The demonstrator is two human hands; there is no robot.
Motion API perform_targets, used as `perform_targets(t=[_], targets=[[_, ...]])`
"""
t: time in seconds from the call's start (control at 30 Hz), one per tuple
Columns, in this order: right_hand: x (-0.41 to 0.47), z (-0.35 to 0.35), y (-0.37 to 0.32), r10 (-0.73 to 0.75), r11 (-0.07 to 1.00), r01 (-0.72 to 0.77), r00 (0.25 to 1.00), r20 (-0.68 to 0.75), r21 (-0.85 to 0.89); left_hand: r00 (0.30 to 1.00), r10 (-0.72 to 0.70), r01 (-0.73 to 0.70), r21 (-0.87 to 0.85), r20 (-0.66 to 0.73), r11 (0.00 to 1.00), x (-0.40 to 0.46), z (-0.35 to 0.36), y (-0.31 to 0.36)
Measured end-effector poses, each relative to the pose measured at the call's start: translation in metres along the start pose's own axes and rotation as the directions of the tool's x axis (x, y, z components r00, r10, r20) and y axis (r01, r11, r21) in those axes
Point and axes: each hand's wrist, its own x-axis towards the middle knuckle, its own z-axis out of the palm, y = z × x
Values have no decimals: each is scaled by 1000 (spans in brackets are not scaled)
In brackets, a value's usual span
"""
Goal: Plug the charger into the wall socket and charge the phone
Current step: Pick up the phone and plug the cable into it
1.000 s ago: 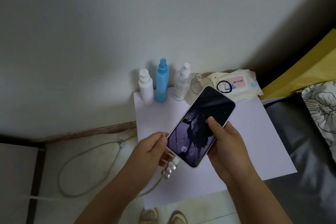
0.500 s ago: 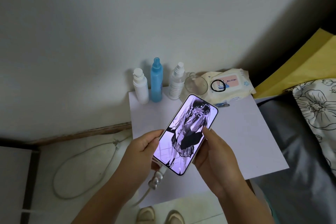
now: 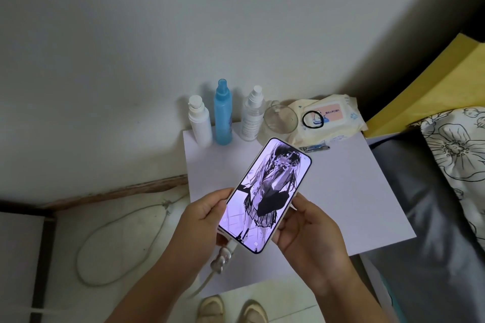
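Phone point(image 3: 265, 195) held above the near-left part of a white table point(image 3: 341, 191), screen up and lit with a pale purple drawing. It is tilted, top end pointing away and to the right.

Left hand point(image 3: 202, 220) closed on the phone's lower left edge, thumb on the rim. Right hand point(image 3: 304, 228) closed on its lower right edge, fingers curled underneath. Both hands carry it together.

White cable point(image 3: 210, 276) plugged into the phone's bottom end. Just below the plug sits a shiny silver charm point(image 3: 221, 262) on the cable. From there the cable hangs down past the table's front edge. A longer loop of white cord point(image 3: 118, 249) lies on the pale floor to the left; whether it is the same cable cannot be told. Wall socket and charger plug not seen in this view.

At the table's back edge, against the wall, 3 bottles stand upright in a row: white pump bottle point(image 3: 199, 122), blue spray bottle point(image 3: 223, 113), clear spray bottle point(image 3: 252, 114). Just right of them a clear glass cup point(image 3: 279, 119), then a pack of wipes point(image 3: 328, 120) with a black hair tie point(image 3: 312, 119) lying on it. A small metal clip point(image 3: 315, 148) lies just in front of the pack.

Right of the table: dark bedding point(image 3: 433, 217), a flower-print pillow point(image 3: 456, 160), a yellow panel point(image 3: 433, 86). 2 pale shoes point(image 3: 231, 309) at the bottom edge.
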Motion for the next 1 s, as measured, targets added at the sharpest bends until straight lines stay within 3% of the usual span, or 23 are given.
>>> perform_targets(t=[0.5, 1.0], targets=[[9, -4, 1, 38, 999, -37, 998, -57, 8, 999, 54, -54, 55, 5, 997, 8, -3, -2], [7, -8, 5, 41, 998, -40, 999, -23, 40, 992, 122, -123, 127, 18, 984, 6, -6, -1]])
